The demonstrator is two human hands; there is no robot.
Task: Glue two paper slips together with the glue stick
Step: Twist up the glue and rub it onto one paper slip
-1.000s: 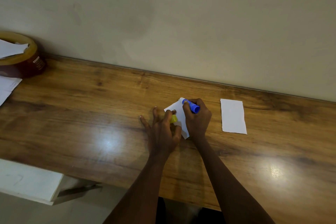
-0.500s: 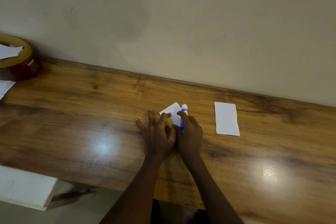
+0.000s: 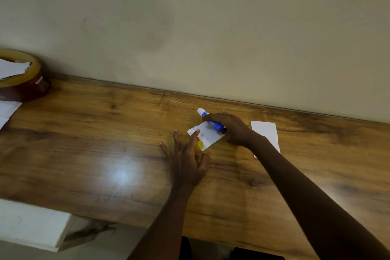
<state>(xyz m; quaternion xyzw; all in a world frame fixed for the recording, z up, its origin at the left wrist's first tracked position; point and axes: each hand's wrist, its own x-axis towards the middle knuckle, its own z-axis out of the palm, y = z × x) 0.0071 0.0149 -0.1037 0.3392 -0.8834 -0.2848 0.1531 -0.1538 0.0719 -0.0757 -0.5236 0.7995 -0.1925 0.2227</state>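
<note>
Gripping the blue glue stick (image 3: 212, 123), the right hand (image 3: 231, 130) is closed around its barrel and holds it slanted over the far edge of slip 1 (image 3: 207, 135), with the white end pointing up and left toward the wall. Whether the glue end is touching the paper cannot be told.

Nearest the viewer, 2 bare forearms reach up from the bottom edge across a wooden desk (image 3: 105, 154). The left hand (image 3: 186, 160) rests with fingers spread, one fingertip pinning the near-left part of slip 1. A small yellow cap (image 3: 199, 145) sits tucked against that hand's fingers; how firmly it is held is unclear.

Slip 1 lies at an angle between the 2 hands. Slip 2 (image 3: 264, 132) lies flat just right of the right wrist, partly hidden by the forearm, not touching slip 1.

Further back on the far left sits a tape roll (image 3: 27, 82) with paper scraps in it, then a plain wall.

Risks, as a judgement: only 1 fingertip anchors slip 1, so a firm stroke could drag, crease or spin it. The right forearm hangs over slip 2 and could brush it away. Glue running off the edge would smear the desk.
</note>
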